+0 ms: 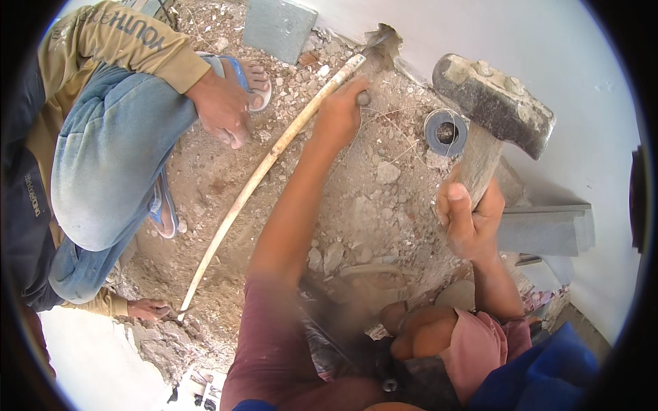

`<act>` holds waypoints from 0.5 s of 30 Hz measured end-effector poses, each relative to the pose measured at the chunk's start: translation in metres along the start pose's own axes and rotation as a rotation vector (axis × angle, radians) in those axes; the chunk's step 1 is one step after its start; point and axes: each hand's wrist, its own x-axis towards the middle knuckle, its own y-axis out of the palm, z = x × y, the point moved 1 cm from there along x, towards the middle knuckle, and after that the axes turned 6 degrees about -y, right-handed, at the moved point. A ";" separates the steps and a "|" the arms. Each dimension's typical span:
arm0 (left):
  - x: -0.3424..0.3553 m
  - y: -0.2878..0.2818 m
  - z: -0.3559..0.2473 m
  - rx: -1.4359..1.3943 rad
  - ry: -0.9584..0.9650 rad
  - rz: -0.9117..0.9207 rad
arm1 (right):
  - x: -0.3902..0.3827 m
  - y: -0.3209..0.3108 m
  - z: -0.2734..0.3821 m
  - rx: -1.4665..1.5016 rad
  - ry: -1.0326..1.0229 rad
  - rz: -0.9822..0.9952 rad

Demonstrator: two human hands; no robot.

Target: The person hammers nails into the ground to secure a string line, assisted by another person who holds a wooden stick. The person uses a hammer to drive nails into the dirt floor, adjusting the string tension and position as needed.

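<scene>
Hammer (pixel 493 103): slanting up-right along its handle (pixel 481 161)
Right hand (pixel 471 222): curled round handle
Left hand (pixel 339 115): curled round rod (pixel 363 98)

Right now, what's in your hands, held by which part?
Right hand: hammer, by the handle, near its head. Left hand: grey rod, near its visible end.

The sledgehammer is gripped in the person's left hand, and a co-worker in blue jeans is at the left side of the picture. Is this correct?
Not quite: the head view shows the sledgehammer gripped in the person's right hand. The co-worker in blue jeans is indeed at the left side.
</scene>
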 end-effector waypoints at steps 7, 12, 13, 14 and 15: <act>-0.058 -0.010 0.027 0.252 -0.064 0.073 | -0.013 -0.009 -0.003 -0.029 -0.035 0.047; -0.103 -0.042 0.002 0.248 -0.161 0.192 | -0.011 -0.006 -0.007 0.052 0.112 0.022; -0.101 -0.043 0.000 0.181 -0.085 0.116 | -0.010 -0.005 -0.007 0.084 0.152 0.022; -0.096 -0.040 -0.004 0.108 -0.008 0.041 | -0.010 -0.002 -0.008 0.121 0.174 -0.010; -0.083 -0.032 -0.006 0.055 0.044 0.002 | -0.010 0.001 -0.009 0.156 0.197 -0.044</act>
